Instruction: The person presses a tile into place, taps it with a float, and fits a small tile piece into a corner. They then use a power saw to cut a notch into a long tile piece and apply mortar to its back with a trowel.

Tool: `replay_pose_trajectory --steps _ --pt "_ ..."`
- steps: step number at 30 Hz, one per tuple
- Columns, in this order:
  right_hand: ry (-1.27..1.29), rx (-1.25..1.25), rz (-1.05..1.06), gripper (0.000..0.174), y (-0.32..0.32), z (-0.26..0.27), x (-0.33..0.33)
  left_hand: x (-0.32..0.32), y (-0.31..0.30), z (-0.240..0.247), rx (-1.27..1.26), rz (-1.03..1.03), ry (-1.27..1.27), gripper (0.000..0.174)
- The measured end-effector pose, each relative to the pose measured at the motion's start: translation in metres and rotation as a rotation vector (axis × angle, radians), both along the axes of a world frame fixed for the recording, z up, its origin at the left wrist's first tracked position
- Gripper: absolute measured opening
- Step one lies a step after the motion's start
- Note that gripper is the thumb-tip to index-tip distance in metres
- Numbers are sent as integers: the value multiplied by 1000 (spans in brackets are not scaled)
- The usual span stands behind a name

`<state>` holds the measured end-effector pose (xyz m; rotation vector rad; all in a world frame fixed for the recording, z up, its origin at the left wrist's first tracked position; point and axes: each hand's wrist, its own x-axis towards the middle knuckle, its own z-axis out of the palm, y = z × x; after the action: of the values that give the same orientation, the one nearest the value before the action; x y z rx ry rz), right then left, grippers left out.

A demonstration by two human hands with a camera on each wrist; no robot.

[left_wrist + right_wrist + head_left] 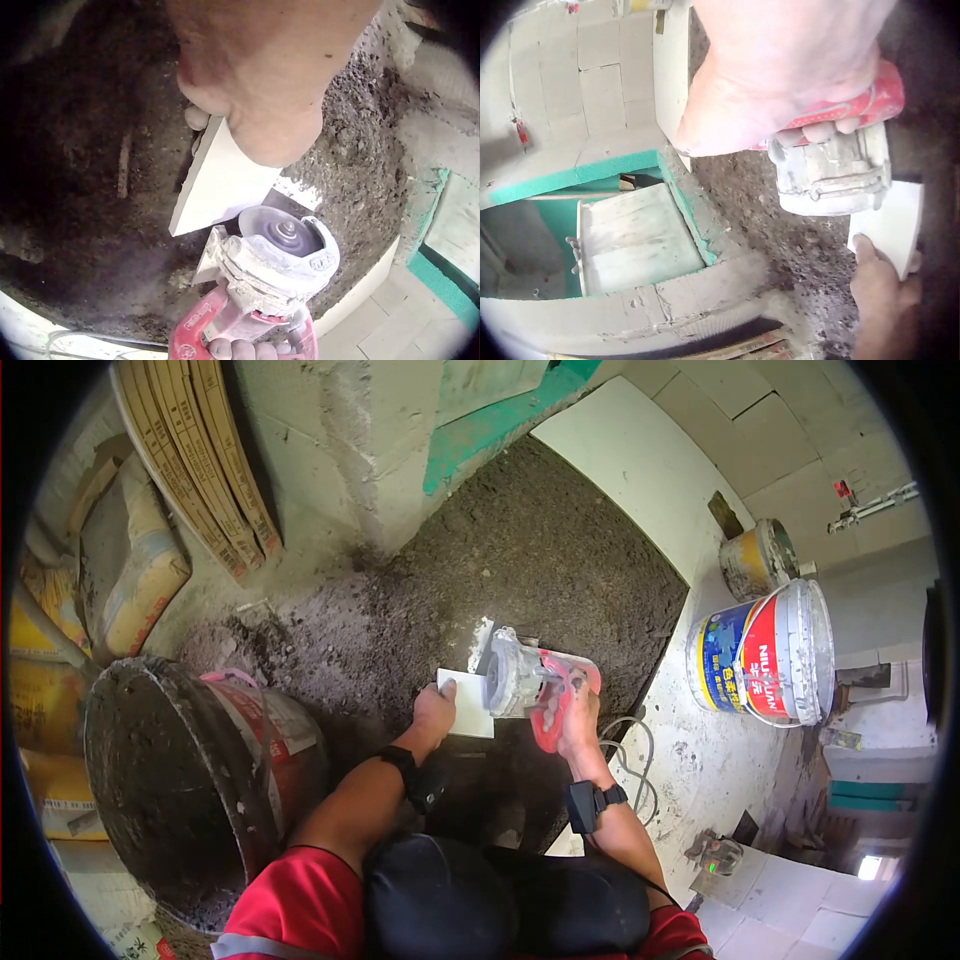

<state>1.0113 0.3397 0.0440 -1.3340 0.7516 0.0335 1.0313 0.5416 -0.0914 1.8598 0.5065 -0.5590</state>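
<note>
My left hand [432,715] grips a small white tile [470,703] by its edge, thumb on top, over the dark mortar bed. The right hand [578,712] wraps round the red handle [545,722] of a dust-coated tile cutter. In the left wrist view the cutter's round blade [270,229] lies right at the tile's edge, under a whitened guard [289,270]. From the right wrist the cutter's grey housing [832,176] overlaps the tile, hiding the blade. A narrow white strip [480,645] lies on the mortar just beyond the tile.
A large bucket [230,790] caked with dark mortar stands close on my left. To the right are a white labelled bucket [800,650], a smaller bucket [750,565] and a looped cable [650,780]. Stacked boxes [205,460] and sacks [150,560] line the far left.
</note>
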Motion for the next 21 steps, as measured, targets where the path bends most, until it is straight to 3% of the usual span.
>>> replay_pose_trajectory --steps 11,14,17,21 --pt "47 -5 -49 35 -2 -4 8 4 3 26 -79 -19 137 43" --pt "58 -18 -40 35 0 -1 10 1 1 8 -52 2 -6 43" --pt "58 -24 -45 35 1 2 14 4 1 21 -64 -6 117 43" --pt "57 -58 -1 42 1 2 13 0 1 -1 -84 14 68 44"
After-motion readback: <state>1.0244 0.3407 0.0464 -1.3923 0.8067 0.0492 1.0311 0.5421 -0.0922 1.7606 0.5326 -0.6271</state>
